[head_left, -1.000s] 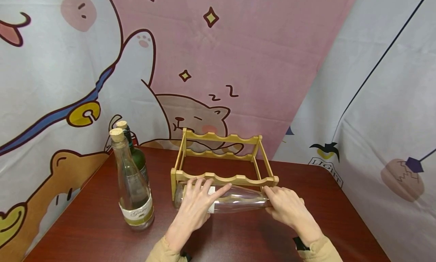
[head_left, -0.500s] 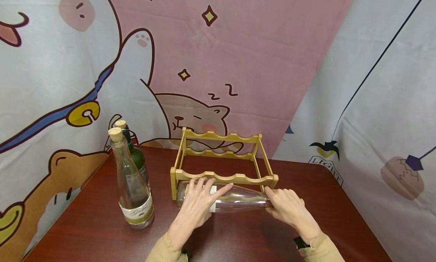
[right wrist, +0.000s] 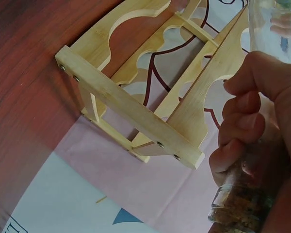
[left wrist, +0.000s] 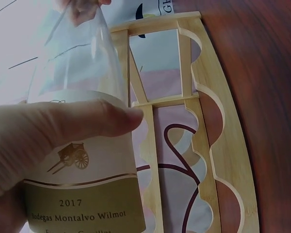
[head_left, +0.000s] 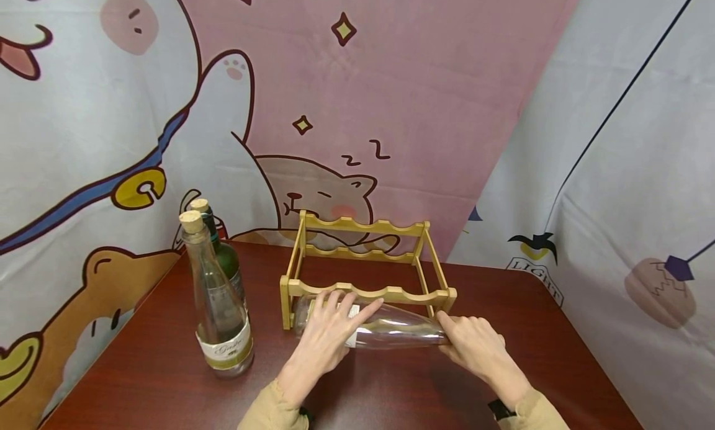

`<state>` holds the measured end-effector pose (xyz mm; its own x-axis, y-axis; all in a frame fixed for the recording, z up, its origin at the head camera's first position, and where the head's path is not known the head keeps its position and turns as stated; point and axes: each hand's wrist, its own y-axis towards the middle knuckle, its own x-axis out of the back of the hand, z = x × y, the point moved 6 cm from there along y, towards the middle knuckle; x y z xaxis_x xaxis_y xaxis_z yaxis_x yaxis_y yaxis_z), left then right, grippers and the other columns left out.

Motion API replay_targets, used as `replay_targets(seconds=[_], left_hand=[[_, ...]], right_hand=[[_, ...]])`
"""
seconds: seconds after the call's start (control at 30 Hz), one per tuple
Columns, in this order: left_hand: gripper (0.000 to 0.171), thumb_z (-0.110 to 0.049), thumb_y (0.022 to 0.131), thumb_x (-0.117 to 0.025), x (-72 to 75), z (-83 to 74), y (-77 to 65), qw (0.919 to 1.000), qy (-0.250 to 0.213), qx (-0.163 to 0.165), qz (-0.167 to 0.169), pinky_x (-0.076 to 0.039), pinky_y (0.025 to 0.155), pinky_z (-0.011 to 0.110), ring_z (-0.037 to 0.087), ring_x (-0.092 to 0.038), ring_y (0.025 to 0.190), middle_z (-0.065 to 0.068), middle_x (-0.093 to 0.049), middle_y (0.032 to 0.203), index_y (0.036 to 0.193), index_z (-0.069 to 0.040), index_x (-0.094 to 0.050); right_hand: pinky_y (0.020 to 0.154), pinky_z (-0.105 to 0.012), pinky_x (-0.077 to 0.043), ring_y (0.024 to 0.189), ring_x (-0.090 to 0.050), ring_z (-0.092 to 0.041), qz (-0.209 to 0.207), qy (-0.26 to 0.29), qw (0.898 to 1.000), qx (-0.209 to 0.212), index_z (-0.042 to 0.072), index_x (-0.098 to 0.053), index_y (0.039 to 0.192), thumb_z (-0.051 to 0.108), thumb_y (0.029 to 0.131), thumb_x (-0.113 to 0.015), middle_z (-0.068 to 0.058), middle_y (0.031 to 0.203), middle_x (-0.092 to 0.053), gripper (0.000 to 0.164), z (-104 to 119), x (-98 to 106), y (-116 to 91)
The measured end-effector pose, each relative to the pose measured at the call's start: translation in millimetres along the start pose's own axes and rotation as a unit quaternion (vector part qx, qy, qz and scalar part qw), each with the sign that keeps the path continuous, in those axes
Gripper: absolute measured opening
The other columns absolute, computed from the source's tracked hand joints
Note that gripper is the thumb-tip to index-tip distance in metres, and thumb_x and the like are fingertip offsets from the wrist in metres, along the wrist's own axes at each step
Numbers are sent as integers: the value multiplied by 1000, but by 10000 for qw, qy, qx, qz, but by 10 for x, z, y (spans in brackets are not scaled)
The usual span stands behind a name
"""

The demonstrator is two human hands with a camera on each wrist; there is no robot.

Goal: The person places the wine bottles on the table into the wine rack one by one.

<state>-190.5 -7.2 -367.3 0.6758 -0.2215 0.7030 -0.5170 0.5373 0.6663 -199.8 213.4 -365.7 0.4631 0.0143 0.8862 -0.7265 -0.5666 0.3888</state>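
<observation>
The bottle [head_left: 399, 329] is held sideways just in front of the rack [head_left: 383, 226], its long axis laid along the front rail [head_left: 394, 293] rather than front to back. Its body is wrapped by the left hand [head_left: 326, 334], its neck [right wrist: 237, 206] gripped by the right hand [head_left: 475, 346].

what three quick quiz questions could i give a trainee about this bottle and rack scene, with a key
1. Multiple choice: which part of the held bottle does the right hand grip?
a) the base
b) the neck
c) the middle of the body
2. True or false: the green bottle lies on its side.
3. Fill in the blank: the year printed on the held bottle's label is ____.

Key
1: b, the neck.
2: False, the green bottle stands upright on the table.
3: 2017, readable in the left wrist view.
</observation>
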Motion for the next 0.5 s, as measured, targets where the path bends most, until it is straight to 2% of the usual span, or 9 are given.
replay_targets(seconds=[0.23, 0.37, 0.5], left_hand=[[106, -36, 38, -94, -31, -13, 13, 9999, -79, -74, -70, -45, 93, 42, 26, -56, 104, 2, -58, 112, 133, -35, -47], [110, -48, 38, -93, -55, -13, 6, 9997, -186, -163, 66, -44, 97, 44, 25, -54, 112, 1, -58, 117, 136, -34, -45], [112, -62, 39, -85, -77, 21, -14, 9990, -344, -199, 209, -43, 98, 45, 26, -51, 117, 1, -57, 122, 138, -32, -43]], right_hand=[[39, -27, -32, 41, -46, -13, -85, -56, 9998, -182, 16, -47, 80, 25, 58, -86, 8, 54, -51, 46, 1, 43, -46], [38, -26, -29, 40, -42, -11, -239, -65, 9995, -196, 17, -47, 79, 23, 56, -85, 9, 52, -49, 45, 2, 44, -88], [38, -24, -26, 40, -39, -9, -365, 38, 9990, -242, 18, -46, 76, 21, 55, -85, 12, 51, -45, 44, -8, 46, -145]])
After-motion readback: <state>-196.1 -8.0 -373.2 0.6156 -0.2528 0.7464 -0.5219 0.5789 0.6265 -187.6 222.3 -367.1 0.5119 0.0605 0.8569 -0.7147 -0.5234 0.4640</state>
